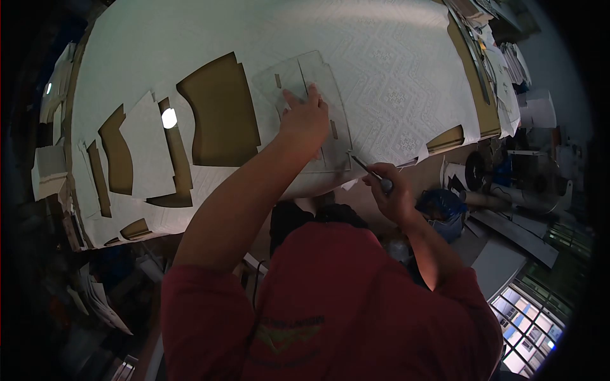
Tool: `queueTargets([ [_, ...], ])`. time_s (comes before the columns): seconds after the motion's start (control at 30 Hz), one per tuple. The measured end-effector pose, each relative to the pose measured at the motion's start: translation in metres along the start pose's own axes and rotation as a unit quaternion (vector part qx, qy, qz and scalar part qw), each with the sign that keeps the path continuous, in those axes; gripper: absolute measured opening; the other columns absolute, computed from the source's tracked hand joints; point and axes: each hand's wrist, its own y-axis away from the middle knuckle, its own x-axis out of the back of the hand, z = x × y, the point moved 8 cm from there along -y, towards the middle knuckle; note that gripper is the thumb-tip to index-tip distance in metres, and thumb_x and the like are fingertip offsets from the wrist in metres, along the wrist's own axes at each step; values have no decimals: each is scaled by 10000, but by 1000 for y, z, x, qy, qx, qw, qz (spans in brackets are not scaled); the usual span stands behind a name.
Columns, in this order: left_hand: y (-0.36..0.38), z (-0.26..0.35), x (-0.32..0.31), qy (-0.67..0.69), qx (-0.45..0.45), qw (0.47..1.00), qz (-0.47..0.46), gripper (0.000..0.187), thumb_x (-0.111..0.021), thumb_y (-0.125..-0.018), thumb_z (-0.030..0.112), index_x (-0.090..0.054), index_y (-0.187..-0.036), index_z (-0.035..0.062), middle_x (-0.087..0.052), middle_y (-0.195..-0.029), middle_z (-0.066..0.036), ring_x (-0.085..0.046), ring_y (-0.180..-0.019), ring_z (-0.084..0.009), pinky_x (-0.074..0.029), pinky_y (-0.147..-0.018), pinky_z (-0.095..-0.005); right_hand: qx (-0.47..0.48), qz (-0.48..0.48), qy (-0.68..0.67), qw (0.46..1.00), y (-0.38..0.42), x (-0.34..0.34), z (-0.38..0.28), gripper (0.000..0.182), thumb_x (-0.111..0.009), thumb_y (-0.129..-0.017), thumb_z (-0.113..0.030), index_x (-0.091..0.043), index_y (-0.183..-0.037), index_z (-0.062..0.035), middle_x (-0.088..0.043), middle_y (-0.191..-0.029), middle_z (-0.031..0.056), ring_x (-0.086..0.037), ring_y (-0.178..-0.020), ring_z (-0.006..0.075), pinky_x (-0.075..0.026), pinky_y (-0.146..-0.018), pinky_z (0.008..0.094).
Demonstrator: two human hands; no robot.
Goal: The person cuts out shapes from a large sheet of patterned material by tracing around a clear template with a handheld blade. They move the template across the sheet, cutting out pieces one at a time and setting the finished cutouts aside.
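Note:
My left hand (305, 120) presses down with spread fingers on a clear template (327, 76), which lies on white patterned fabric (391, 76). At the template's lower right corner is the tip of a thin tool (360, 162) with a dark, rounded handle. The fingers of my right hand (392, 193) are closed around that handle, just beyond the front edge of the fabric. Small tan marks show on the template. My left hand and forearm hide part of its lower left side.
Left of the template, curved cut-outs (219, 111) in the fabric expose a brown surface. A loose white piece (146, 143) lies among them. Papers and a long ruler (473, 60) are at the table's right edge. A blue bag (445, 206) sits on the floor at right.

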Motion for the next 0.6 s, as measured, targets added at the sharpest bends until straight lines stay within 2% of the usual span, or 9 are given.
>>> queueTargets([
  [0.13, -10, -8, -9, 12, -8, 1000, -9, 1188, -991, -584, 196, -339, -1551, -25, -200, -1690, -187, -336, -1381, -686, -539, -1073, -549, -16, -9, -10, 1000, -5, 7, -9, 192, -658, -992, -1, -641, -1183, 12, -756, -1004, 137, -759, -962, 184, -582, -784, 306],
  [0.2, -8, -8, -7, -26, -21, 999, 3, 1196, -993, -599, 274, -333, -1556, -4, -206, -1695, -182, -365, -1377, -669, -511, -1102, -544, -11, -16, 37, 999, -4, 9, -9, 209, -703, -978, -37, -649, -1175, 4, -765, -982, 139, -755, -931, 173, -578, -774, 311],
  [0.33, 1, -2, 1, -48, -28, 998, -22, 1206, -992, -603, 324, -327, -1558, 7, -218, -1697, -174, -407, -1359, -651, -501, -1104, -536, 7, -18, 37, 999, -11, 16, -15, 230, -752, -953, -85, -669, -1153, -6, -765, -969, 140, -755, -880, 182, -573, -759, 317],
  [0.4, 0, -3, 4, -39, -7, 999, -29, 1125, -980, -647, 263, -362, -1557, 26, -247, -1692, -109, -298, -1441, -633, -533, -1089, -541, 27, -49, 56, 997, -20, 16, -20, 221, -779, -932, -115, -694, -1114, -22, -769, -952, 129, -749, -830, 196, -569, -745, 321],
  [0.43, -2, -4, 1, -36, -6, 999, -31, 1125, -980, -647, 263, -362, -1557, 26, -247, -1692, -109, -298, -1441, -633, -533, -1089, -541, 26, -52, 56, 997, -25, 19, -22, 221, -779, -932, -115, -694, -1114, -22, -769, -952, 129, -749, -830, 196, -569, -745, 321],
  [0.5, -5, -5, -3, -64, -17, 998, -24, 1183, -993, -613, 329, -352, -1550, -5, -245, -1687, -163, -399, -1414, -581, -472, -1140, -567, 62, -85, 83, 991, -35, 20, -30, 180, -786, -921, -119, -718, -1066, -35, -769, -912, 107, -745, -808, 201, -568, -733, 318],
  [0.53, -5, -4, -3, -63, -14, 998, -26, 1183, -993, -613, 329, -352, -1550, -5, -245, -1687, -163, -399, -1414, -581, -472, -1140, -567, 62, -89, 82, 991, -40, 23, -30, 180, -786, -921, -119, -718, -1066, -35, -769, -912, 107, -745, -808, 201, -568, -733, 318],
  [0.6, -4, -1, -2, -84, -38, 995, -21, 1206, -990, -608, 370, -342, -1537, -45, -224, -1686, -216, -504, -1356, -534, -392, -1194, -579, 70, -153, 83, 982, -48, 20, -32, 152, -782, -919, -111, -727, -1043, -42, -769, -893, 99, -746, -803, 203, -566, -718, 324],
])
